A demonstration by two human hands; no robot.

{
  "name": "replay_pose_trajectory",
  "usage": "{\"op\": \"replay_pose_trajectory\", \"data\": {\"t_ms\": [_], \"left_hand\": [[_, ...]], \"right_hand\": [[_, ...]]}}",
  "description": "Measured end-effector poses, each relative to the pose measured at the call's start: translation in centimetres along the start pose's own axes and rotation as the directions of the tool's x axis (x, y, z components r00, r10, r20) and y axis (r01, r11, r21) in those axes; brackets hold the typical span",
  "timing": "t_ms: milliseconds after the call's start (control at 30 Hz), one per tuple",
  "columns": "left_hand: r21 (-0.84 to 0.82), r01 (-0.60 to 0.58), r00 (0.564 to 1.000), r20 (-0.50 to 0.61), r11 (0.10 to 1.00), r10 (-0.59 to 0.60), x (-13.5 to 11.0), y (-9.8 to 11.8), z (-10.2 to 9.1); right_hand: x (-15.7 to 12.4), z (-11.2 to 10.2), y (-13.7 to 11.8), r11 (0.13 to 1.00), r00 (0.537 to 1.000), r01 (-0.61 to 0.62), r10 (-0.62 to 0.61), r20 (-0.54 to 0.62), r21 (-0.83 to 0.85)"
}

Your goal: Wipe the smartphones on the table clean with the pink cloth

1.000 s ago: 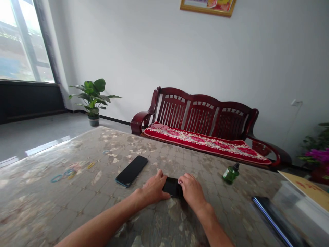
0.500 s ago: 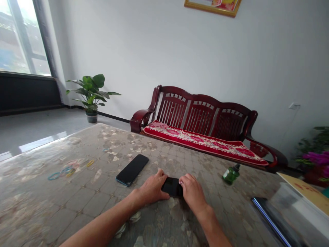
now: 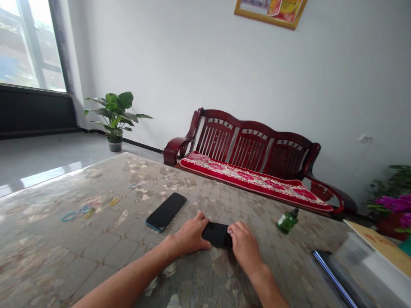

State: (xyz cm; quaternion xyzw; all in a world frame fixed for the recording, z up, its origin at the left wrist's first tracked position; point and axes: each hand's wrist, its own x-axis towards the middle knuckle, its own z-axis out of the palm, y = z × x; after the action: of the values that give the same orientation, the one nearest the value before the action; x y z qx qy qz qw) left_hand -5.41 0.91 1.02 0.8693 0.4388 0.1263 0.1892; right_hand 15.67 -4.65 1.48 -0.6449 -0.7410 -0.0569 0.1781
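Observation:
A small black phone lies flat on the patterned table, held between both hands. My left hand curls round its left edge with the thumb along the near side. My right hand grips its right end, fingers bent over it. A larger black phone with a blue rim rests face up just to the left, untouched.
Several coloured rubber bands are scattered at the left of the table. A small green bottle stands at the right, and a dark tablet or phone lies by the right edge. A red wooden bench stands behind the table.
Both hands stay on the small black phone; my right hand has slid slightly rightward along it, uncovering more of the screen. The camera has shifted a little.

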Motion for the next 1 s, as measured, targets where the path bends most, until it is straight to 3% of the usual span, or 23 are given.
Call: {"op": "replay_pose_trajectory", "data": {"t_ms": [133,400,633,867,1000], "left_hand": [[-0.002,0.001,1.0,0.009,1.0,-0.001,0.0,0.1,-0.2],[-0.017,-0.011,1.0,-0.011,1.0,0.011,0.1,-0.1,0.0],[-0.024,-0.018,1.0,-0.014,1.0,0.018,0.1,-0.3,0.1],[-0.03,-0.026,0.999,-0.025,0.999,0.025,-0.1,-0.1,-0.1],[-0.034,-0.012,1.0,-0.006,0.999,0.012,-0.2,0.1,-0.4]], "right_hand": [[-0.3,0.1,1.0,0.999,0.998,-0.037,0.035,-0.052,-0.039],[-1.2,0.5,-1.0,0.997,0.997,0.069,-0.068,-0.03,0.035],[-1.2,0.0,0.6,0.999,0.998,-0.032,0.031,-0.049,-0.014],[-1.8,0.1,-1.1,0.989,0.994,0.106,-0.104,-0.027,0.1],[-1.6,-0.4,0.1,0.996,0.999,0.044,-0.041,-0.035,0.077]]}}
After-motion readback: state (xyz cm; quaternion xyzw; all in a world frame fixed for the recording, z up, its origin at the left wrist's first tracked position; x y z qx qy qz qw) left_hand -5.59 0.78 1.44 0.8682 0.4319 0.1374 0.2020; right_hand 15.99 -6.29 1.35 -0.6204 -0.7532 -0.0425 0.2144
